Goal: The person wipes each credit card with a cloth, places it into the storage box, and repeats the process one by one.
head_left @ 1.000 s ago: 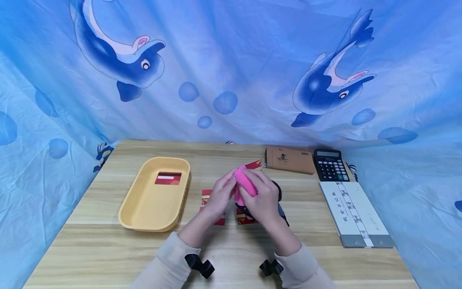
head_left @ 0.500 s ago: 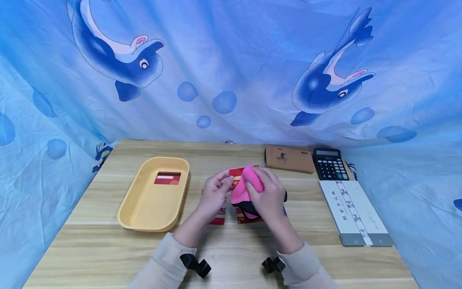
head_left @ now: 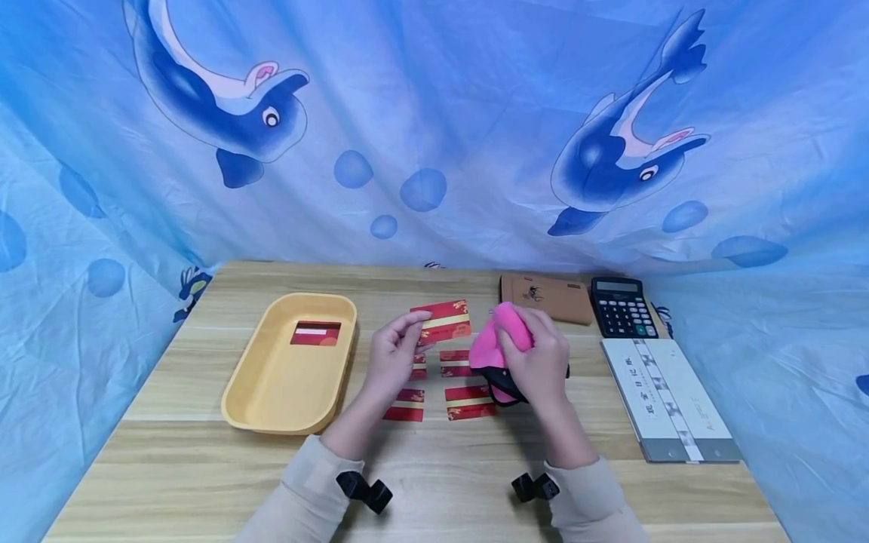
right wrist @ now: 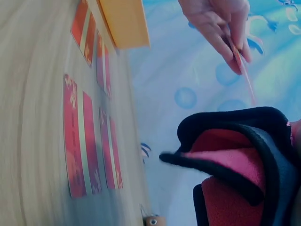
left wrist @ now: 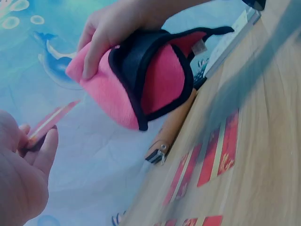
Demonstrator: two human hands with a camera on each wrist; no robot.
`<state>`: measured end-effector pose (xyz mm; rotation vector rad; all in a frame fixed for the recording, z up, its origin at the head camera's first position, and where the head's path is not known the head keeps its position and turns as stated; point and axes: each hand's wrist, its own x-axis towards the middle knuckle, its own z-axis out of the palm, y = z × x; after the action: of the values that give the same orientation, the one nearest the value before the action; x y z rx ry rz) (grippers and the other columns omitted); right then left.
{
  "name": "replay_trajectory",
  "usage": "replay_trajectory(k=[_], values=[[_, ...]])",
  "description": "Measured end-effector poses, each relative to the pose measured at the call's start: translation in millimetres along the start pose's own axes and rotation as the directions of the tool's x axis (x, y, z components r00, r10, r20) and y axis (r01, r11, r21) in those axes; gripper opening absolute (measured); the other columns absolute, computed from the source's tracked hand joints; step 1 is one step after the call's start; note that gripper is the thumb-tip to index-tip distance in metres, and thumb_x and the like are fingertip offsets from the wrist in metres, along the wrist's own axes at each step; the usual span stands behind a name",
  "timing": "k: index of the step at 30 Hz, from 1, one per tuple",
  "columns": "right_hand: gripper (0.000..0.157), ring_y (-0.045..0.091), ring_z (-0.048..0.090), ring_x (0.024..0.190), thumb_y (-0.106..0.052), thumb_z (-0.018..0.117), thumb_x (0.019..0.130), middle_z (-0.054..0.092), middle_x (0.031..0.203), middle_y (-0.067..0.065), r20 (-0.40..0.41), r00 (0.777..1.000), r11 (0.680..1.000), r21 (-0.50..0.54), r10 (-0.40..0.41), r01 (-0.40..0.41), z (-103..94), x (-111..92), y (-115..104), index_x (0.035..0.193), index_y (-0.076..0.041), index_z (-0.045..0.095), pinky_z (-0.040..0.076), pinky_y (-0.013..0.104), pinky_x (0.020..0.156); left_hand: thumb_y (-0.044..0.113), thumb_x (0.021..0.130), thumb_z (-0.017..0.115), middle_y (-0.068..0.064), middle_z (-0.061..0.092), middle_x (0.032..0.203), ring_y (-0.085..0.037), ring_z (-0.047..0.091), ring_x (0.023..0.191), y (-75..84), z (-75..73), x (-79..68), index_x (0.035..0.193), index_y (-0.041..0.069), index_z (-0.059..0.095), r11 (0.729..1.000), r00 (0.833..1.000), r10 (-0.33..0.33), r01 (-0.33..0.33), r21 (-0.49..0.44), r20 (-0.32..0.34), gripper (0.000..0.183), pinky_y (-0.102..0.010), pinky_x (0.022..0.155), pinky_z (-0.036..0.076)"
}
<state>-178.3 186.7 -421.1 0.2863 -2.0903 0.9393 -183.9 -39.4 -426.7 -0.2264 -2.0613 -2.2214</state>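
Observation:
My left hand (head_left: pixel 394 358) pinches a red card with a gold stripe (head_left: pixel 446 323) by its left end, raised over the middle of the table. To its right, my right hand (head_left: pixel 543 360) grips a pink cloth pouch with black edging (head_left: pixel 490 345). In the left wrist view the pouch (left wrist: pixel 106 99) gapes, showing its pink lining, and the card (left wrist: pixel 54 120) is apart from it. Several more red cards (head_left: pixel 468 409) lie in two rows on the table beneath the hands; in the right wrist view these table cards (right wrist: pixel 75 141) lie flat and separate.
A yellow tray (head_left: pixel 237 403) stands on the left with one red card (head_left: pixel 315 339) in it. At the back right are a brown wallet (head_left: pixel 560 302) and a black calculator (head_left: pixel 621 311). A white ledger (head_left: pixel 679 400) lies in front of the calculator.
A red card has come out of the pouch in my left hand and moved away leftward. My right hand has shifted right with the pouch, uncovering cards on the table.

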Motion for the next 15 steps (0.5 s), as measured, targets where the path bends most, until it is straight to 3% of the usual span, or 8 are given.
replay_trajectory(k=[3, 6, 10, 13, 15], values=[[0.039, 0.034, 0.07, 0.091, -0.005, 0.086, 0.077, 0.072, 0.106, 0.017, -0.012, 1.0, 1.0, 0.0, 0.029, -0.029, -5.9, 0.6, 4.5, 0.115, 0.001, 0.074, 0.06, 0.05, 0.073, 0.007, 0.106, 0.046, -0.015, 0.068, 0.119, -0.025, 0.071, 0.103, 2.0, -2.4, 0.3, 0.128, 0.001, 0.067, 1.0, 0.999, 0.008, -0.007, -0.02, 0.031, 0.031, -0.035, 0.09, 0.059], [0.041, 0.034, 0.069, 0.093, -0.005, 0.087, 0.078, 0.071, 0.108, 0.017, -0.009, 0.998, 0.998, -0.002, 0.063, -0.063, -10.3, 0.3, 8.2, 0.116, 0.0, 0.074, 0.059, 0.049, 0.075, 0.001, 0.103, 0.039, -0.019, 0.06, 0.138, -0.033, 0.068, 0.113, 3.7, -3.8, 1.0, 0.134, -0.001, 0.063, 0.998, 0.997, -0.003, 0.008, -0.061, 0.083, 0.039, -0.033, 0.096, 0.056], [0.041, 0.032, 0.068, 0.094, -0.007, 0.086, 0.079, 0.071, 0.109, 0.016, -0.004, 0.997, 0.997, 0.005, 0.08, -0.08, -12.6, -0.5, 12.4, 0.116, 0.0, 0.073, 0.058, 0.048, 0.074, -0.003, 0.101, 0.048, -0.017, 0.064, 0.134, -0.027, 0.071, 0.106, 4.1, -4.4, 1.8, 0.134, 0.002, 0.064, 1.0, 0.995, -0.012, 0.011, 0.011, 0.102, 0.037, -0.02, 0.074, 0.058], [0.039, 0.031, 0.069, 0.092, -0.007, 0.086, 0.079, 0.072, 0.108, 0.015, -0.007, 0.998, 0.997, 0.016, 0.07, -0.069, -13.0, -1.3, 14.5, 0.115, 0.0, 0.074, 0.057, 0.042, 0.072, -0.003, 0.1, 0.058, -0.021, 0.069, 0.124, -0.022, 0.072, 0.1, 0.0, -4.5, 4.2, 0.128, -0.001, 0.067, 1.0, 0.996, -0.002, 0.0, 0.014, 0.085, 0.03, -0.021, 0.071, 0.06], [0.038, 0.03, 0.069, 0.091, -0.007, 0.086, 0.079, 0.072, 0.107, 0.014, -0.011, 0.998, 0.998, 0.024, 0.064, -0.064, -13.0, -1.8, 15.4, 0.114, -0.001, 0.075, 0.055, 0.037, 0.07, -0.002, 0.099, 0.06, -0.022, 0.068, 0.125, -0.021, 0.072, 0.101, -3.2, -5.0, 6.0, 0.125, -0.004, 0.068, 0.999, 0.997, -0.014, 0.016, -0.032, 0.074, 0.027, -0.03, 0.082, 0.061]])
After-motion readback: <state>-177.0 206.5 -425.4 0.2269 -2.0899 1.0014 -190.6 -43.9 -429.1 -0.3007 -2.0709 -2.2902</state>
